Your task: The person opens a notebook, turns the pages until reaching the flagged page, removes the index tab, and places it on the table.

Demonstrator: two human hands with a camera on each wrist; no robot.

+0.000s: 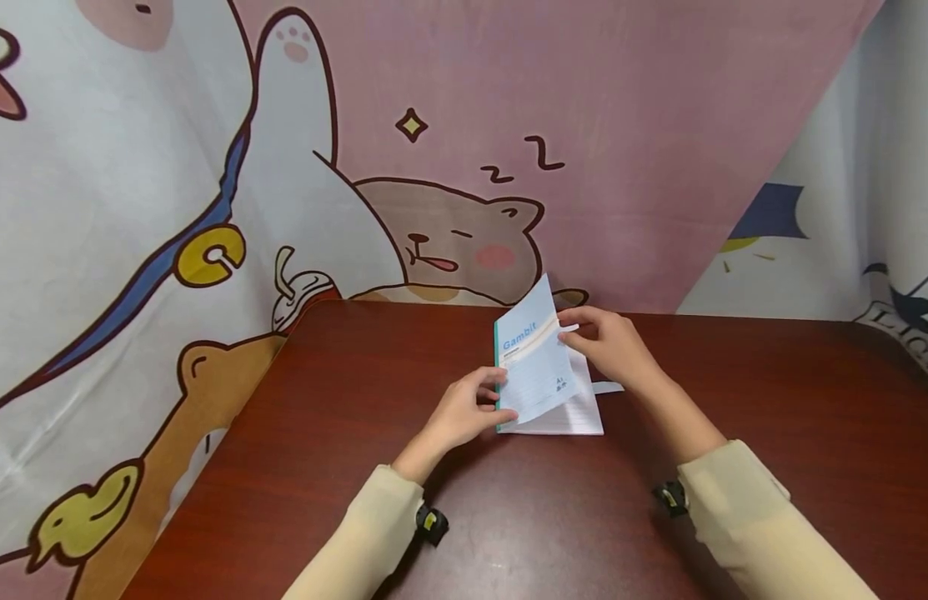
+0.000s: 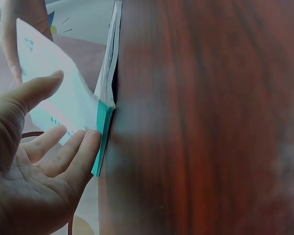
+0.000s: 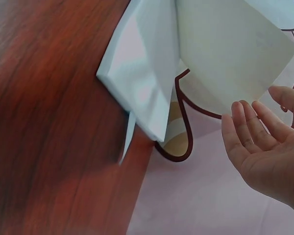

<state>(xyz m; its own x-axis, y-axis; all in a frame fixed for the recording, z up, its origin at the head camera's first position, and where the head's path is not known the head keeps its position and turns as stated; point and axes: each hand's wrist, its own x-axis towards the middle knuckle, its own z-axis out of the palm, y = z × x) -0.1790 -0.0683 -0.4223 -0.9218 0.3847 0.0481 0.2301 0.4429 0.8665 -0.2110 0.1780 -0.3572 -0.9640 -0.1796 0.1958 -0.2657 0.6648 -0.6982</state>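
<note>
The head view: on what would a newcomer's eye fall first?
Probably on the cartoon backdrop behind the table, with its sleeping animal. Next, the notebook marked "Gambit" on the table, its cover raised, the left hand at its spine and the right hand at the opposite edge.

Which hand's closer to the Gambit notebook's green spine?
Left. The left hand is right at the green spine, fingers alongside it. The right hand is farther off, near the opposite free edge of the raised front cover.
</note>
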